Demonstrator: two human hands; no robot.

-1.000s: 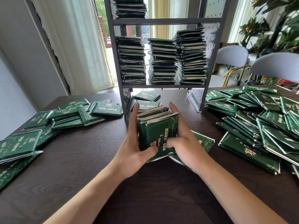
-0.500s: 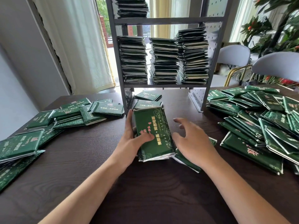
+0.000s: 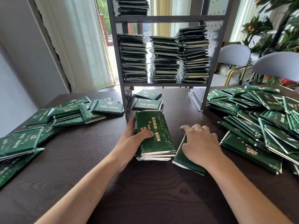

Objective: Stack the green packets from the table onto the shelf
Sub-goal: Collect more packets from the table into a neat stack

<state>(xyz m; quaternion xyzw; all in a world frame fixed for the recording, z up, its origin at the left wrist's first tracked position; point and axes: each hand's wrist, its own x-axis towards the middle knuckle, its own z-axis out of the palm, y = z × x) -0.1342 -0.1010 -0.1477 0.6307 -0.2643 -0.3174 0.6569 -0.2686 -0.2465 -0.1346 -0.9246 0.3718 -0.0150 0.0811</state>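
Observation:
A small stack of green packets [image 3: 155, 135] lies flat on the dark table in front of me. My left hand [image 3: 132, 139] grips its left side, thumb pressed on the top packet. My right hand [image 3: 200, 143] rests with spread fingers on a single green packet [image 3: 184, 159] lying just right of the stack. The grey metal shelf [image 3: 168, 18] stands at the table's far side. Its middle level holds three tall stacks of packets [image 3: 163, 60], and another stack [image 3: 132, 5] sits on the level above.
Loose packets lie heaped at the right [image 3: 265, 120] and spread out at the left [image 3: 68, 113]. Two more packets [image 3: 147, 104] lie under the shelf. Two grey chairs [image 3: 275, 65] and plants stand behind the table at the right; curtains hang at the left.
The stack, held upright between both hands a second ago, now lies flat on the table. My right hand has left it and come down onto the single packet to its right.

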